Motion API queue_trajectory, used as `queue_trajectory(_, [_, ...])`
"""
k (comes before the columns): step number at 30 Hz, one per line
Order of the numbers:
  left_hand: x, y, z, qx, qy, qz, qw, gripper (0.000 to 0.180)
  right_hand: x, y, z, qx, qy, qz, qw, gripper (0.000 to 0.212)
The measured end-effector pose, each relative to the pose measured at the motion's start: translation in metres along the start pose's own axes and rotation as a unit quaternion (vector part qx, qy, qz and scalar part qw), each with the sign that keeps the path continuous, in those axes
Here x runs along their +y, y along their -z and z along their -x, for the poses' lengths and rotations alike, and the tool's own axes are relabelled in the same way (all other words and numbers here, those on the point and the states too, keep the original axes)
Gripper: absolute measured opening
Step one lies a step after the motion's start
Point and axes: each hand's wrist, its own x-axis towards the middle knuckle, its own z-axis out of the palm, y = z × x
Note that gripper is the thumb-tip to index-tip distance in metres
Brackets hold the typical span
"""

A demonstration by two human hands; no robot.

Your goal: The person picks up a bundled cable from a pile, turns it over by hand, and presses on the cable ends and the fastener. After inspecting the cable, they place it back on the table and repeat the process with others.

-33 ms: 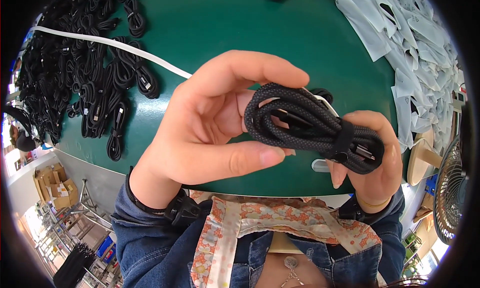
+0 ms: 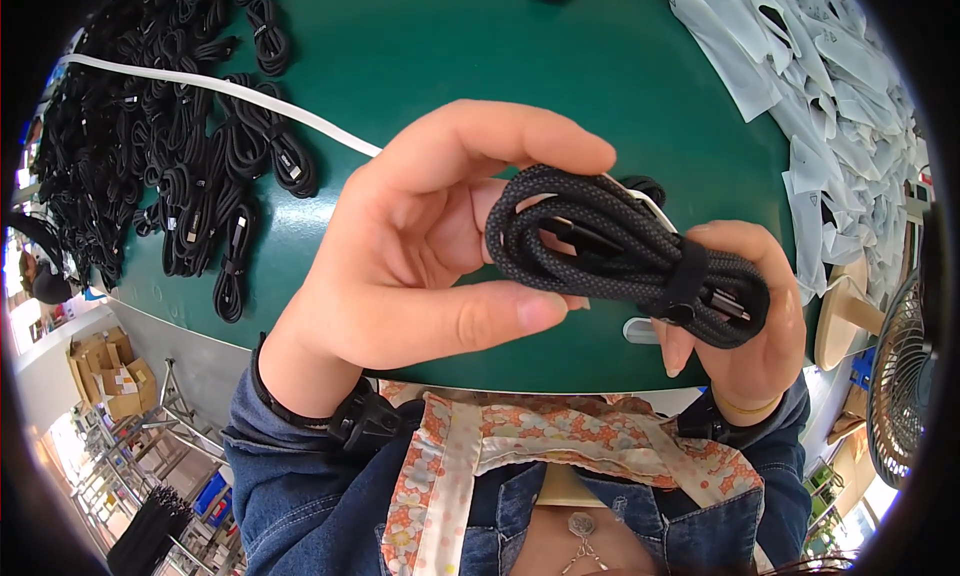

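A coiled black braided cable (image 2: 600, 231) is held up between my two hands above the green table. A black strap (image 2: 687, 276) wraps round the bundle near its right end, and a metal connector shows just beside it. My left hand (image 2: 420, 246) curves round the left loops, its fingers behind them and its thumb stretched along the lower side. My right hand (image 2: 765, 316) grips the strapped right end; most of its fingers are hidden behind the coil. Behind the bundle, part of another black coil and a white strip peek out.
A big heap of coiled black cables (image 2: 190, 146) covers the table's left side, crossed by a white cord (image 2: 230, 84). Translucent plastic bags (image 2: 820, 96) pile up at the right. A fan (image 2: 895, 376) stands off the right edge. Cardboard boxes (image 2: 110, 371) sit at lower left.
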Motion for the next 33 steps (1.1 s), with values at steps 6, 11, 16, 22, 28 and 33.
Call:
queue_trajectory(6, [-0.002,0.002,-0.002,-0.015,-0.023,-0.023,0.999,0.056,0.0,0.0,0.003,0.007,0.005,0.001,1.0,0.067])
queue_trajectory(11, [-0.004,0.006,-0.002,-0.036,-0.041,-0.042,0.998,0.056,0.0,-0.001,0.003,0.019,-0.003,0.025,0.999,0.069])
queue_trajectory(16, [0.0,-0.002,-0.001,0.015,-0.026,-0.043,0.999,0.05,-0.001,-0.002,0.003,0.02,-0.01,0.002,1.0,0.068])
queue_trajectory(22, [0.008,0.014,0.001,-0.044,0.114,-0.004,0.993,0.023,0.005,-0.003,0.0,0.02,0.053,0.007,0.998,0.061])
queue_trajectory(28, [0.018,0.008,-0.003,-0.053,0.256,-0.112,0.959,0.036,-0.004,0.003,0.006,0.059,0.0,0.06,0.996,0.045])
queue_trajectory(33, [0.0,0.01,-0.003,-0.075,0.238,-0.169,0.953,0.026,-0.011,0.022,-0.009,-0.248,0.06,0.272,0.928,0.039])
